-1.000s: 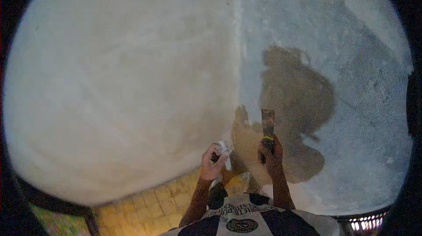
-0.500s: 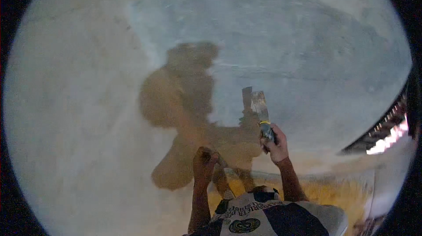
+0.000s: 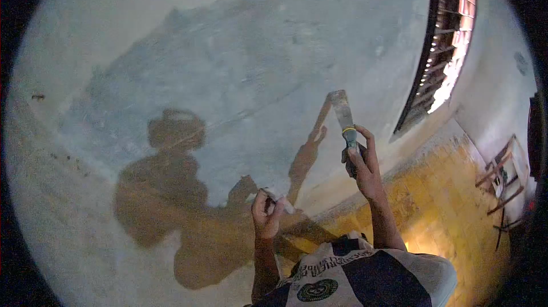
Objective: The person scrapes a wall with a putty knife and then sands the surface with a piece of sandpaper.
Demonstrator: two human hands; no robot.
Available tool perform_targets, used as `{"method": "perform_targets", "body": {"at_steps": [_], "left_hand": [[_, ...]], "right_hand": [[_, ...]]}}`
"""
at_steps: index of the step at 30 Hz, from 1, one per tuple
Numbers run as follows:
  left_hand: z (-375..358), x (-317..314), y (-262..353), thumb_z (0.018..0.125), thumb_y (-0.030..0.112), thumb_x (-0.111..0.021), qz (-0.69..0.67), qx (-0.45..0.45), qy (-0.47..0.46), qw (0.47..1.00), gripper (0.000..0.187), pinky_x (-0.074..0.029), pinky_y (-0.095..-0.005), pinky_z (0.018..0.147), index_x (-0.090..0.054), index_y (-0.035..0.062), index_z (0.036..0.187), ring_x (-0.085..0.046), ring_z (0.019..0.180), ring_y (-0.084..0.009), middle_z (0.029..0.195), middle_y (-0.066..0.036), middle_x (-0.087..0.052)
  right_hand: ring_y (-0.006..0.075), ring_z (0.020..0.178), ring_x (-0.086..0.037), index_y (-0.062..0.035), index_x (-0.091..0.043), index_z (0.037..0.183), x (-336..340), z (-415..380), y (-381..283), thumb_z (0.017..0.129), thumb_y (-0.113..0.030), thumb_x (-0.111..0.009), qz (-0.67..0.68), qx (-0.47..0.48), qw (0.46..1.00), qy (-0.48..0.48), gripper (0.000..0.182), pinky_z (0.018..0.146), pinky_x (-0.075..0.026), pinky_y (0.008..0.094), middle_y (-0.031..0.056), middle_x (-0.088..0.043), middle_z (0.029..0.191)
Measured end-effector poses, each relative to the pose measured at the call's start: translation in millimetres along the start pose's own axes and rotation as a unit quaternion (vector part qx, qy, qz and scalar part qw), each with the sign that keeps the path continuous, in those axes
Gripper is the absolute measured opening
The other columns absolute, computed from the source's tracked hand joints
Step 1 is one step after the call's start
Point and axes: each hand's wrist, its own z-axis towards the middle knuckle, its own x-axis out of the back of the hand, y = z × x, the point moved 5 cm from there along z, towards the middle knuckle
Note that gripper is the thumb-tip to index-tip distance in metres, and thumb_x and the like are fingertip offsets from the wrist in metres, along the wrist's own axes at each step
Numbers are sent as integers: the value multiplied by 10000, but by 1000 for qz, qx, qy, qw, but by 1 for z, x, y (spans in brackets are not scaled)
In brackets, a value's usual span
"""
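Note:
My right hand (image 3: pixel 361 161) is closed around the green handle of a putty knife (image 3: pixel 343 111), which has a yellow ring below its blade. The blade points up the wall, and its tip meets its own shadow, so it is at or very near the surface. Lower and to the left, my left hand (image 3: pixel 266 215) pinches a small pale flat piece (image 3: pixel 281 199); its kind cannot be made out. Behind both hands spreads a large grey-blue patch (image 3: pixel 245 67) on the pale wall (image 3: pixel 74 210), with my shadow falling across its lower left.
A barred window opening (image 3: pixel 442 50) lets in bright light at the upper right. Below it runs a yellow floor (image 3: pixel 434 204). A wooden chair-like frame (image 3: pixel 505 175) stands at the far right. Small dark marks (image 3: pixel 38 97) dot the wall at left.
The view has turned to the right, bringing in more of the window, the floor and the wooden frame. The putty knife stays in my right hand; the pale piece in my left now shows more clearly.

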Motion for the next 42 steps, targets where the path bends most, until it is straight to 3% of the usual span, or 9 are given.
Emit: {"method": "perform_targets", "body": {"at_steps": [9,12,14,21,27,33,36,39,42], "left_hand": [[33,-151,-14,903,157,-659,-69,17,-109,991,225,-448,-330,900,-575,41,1077,-563,951,-145,1012,-41,-602],[29,-194,-27,906,172,-643,-137,103,-154,973,258,-459,-351,889,-518,45,1093,-555,913,-145,964,-52,-579],[29,-220,-35,907,158,-622,-174,87,-171,966,269,-479,-340,823,-471,51,1101,-549,853,-135,906,-49,-546],[45,-270,-29,903,113,-566,-203,131,-147,959,250,-396,-254,569,-414,60,1094,-420,635,-78,783,4,-431],[58,-288,-24,907,106,-591,-60,100,-143,983,244,-328,-229,573,-441,64,1094,-392,664,-57,807,34,-420],[63,-303,-15,917,96,-612,-27,95,-145,984,206,-376,-233,630,-482,57,1072,-439,737,-61,887,20,-496],[70,-314,5,919,111,-620,47,-2,-128,991,228,-425,-263,693,-497,39,1096,-508,773,-111,950,-40,-578],[83,-324,39,933,110,-586,217,-207,-180,937,235,-458,-335,803,-515,23,1139,-580,869,-209,1011,-110,-627],[101,-349,75,944,122,-569,109,-378,-172,903,213,-446,-396,872,-556,16,1128,-592,940,-310,1024,-151,-636]], "right_hand": [[76,667,-500,-121,-485,1369,108,36,-16,948,-175,-640,-127,51,990,37,452,573,-419,239,45,-578,854],[82,705,-481,-103,-520,1341,130,56,-18,947,-165,-635,-139,158,976,60,415,604,-404,237,36,-566,840],[86,716,-461,-91,-526,1327,143,72,-25,950,-153,-626,-122,215,965,83,395,610,-393,244,26,-550,823],[90,592,-398,-74,-529,1261,159,117,-48,978,-215,-592,-185,198,957,103,323,517,-349,294,39,-495,681],[67,547,-397,-59,-547,1218,159,123,-40,977,-243,-605,-118,179,973,91,309,490,-332,283,45,-534,645],[66,571,-419,-50,-601,1186,162,118,-33,979,-230,-604,-102,198,972,73,275,500,-350,274,47,-553,660],[72,574,-421,-44,-609,1189,159,121,-28,974,-226,-607,-93,208,970,84,282,502,-355,275,52,-542,653],[82,567,-420,-38,-603,1198,155,129,-47,964,-228,-611,-79,206,972,83,301,506,-362,279,61,-529,640],[100,560,-422,-37,-600,1206,154,126,-49,951,-220,-609,-94,192,975,64,314,510,-371,295,77,-523,630]]}}
